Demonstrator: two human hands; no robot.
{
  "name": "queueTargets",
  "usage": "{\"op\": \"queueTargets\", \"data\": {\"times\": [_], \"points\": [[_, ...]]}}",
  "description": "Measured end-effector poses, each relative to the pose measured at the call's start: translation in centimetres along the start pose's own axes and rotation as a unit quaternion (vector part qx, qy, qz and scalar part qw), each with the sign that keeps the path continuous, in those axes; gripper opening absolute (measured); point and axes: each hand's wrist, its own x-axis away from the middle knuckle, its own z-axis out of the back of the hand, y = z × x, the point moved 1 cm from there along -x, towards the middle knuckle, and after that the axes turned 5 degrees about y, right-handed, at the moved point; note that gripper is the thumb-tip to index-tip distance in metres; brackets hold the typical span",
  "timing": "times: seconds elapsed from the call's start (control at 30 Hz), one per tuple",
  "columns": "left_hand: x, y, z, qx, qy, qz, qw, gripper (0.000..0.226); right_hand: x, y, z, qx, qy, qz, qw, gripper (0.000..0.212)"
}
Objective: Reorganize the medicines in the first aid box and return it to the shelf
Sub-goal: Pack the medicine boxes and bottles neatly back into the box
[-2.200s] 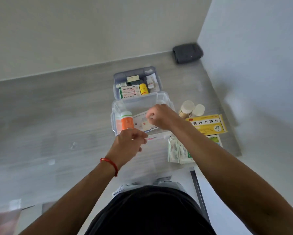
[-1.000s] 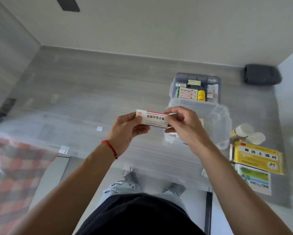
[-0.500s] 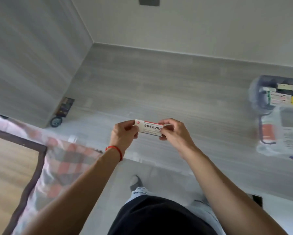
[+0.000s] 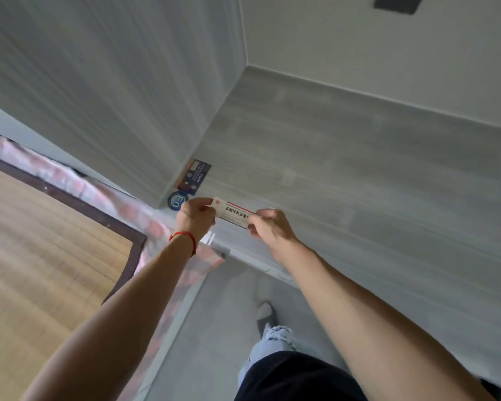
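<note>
A small white medicine box (image 4: 232, 212) with a red stripe and black print is held flat between both hands above the grey desk surface (image 4: 359, 169). My left hand (image 4: 195, 217), with a red string on the wrist, pinches its left end. My right hand (image 4: 268, 228) pinches its right end. The first aid box and the other medicines are out of view.
A dark card (image 4: 195, 176) and a round blue disc (image 4: 176, 201) sit in the desk's left corner against the grey side panel (image 4: 113, 96). A bed with a bamboo mat (image 4: 41, 256) and pink checked sheet (image 4: 153, 224) lies at left. My leg and foot (image 4: 268, 319) are below.
The view has swung left, so the first aid box and loose medicines have left the frame. Both hands still hold the small box, now over the desk's left corner.
</note>
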Motion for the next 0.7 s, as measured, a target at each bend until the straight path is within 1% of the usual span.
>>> {"op": "queueTargets", "data": {"times": [0.1, 0.2, 0.33, 0.4, 0.43, 0.5, 0.53, 0.63, 0.7], "points": [[-2.5, -1.3, 1.7, 0.005, -0.043, 0.017, 0.999, 0.031, -0.7, -1.0, -3.1, 0.010, 0.014, -0.007, 1.000, 0.051], [-4.1, -2.6, 3.0, 0.013, -0.067, 0.039, 0.997, 0.022, -1.2, -1.4, -5.1, 0.017, 0.006, -0.030, 0.999, 0.052], [-5.8, -3.5, 3.8, 0.029, -0.079, 0.037, 0.996, 0.022, -1.8, -1.9, -6.4, -0.046, 0.010, -0.047, 0.998, 0.046], [-6.4, -3.4, 4.1, 0.044, -0.082, 0.038, 0.995, 0.021, -2.0, -2.1, -7.0, -0.052, 0.024, -0.048, 0.997, 0.034], [-6.5, -3.3, 4.3, 0.058, -0.087, 0.041, 0.994, 0.019, -2.1, -2.1, -7.2, -0.041, 0.034, -0.052, 0.997, 0.034], [-6.6, -3.2, 4.5, 0.084, -0.106, 0.041, 0.990, 0.023, -2.2, -1.8, -7.6, -0.026, 0.056, -0.070, 0.996, 0.044], [-6.5, -3.2, 4.6, 0.095, -0.117, 0.040, 0.988, 0.024, -2.3, -1.7, -7.7, -0.039, 0.059, -0.074, 0.995, 0.044], [-6.3, -3.3, 4.7, 0.128, -0.131, 0.040, 0.982, 0.024, -2.2, -1.2, -8.0, -0.119, 0.049, -0.086, 0.988, 0.029], [-6.1, -3.4, 4.8, 0.143, -0.131, 0.040, 0.980, 0.025, -2.3, -0.9, -7.8, -0.146, 0.036, -0.085, 0.985, 0.024]]}}
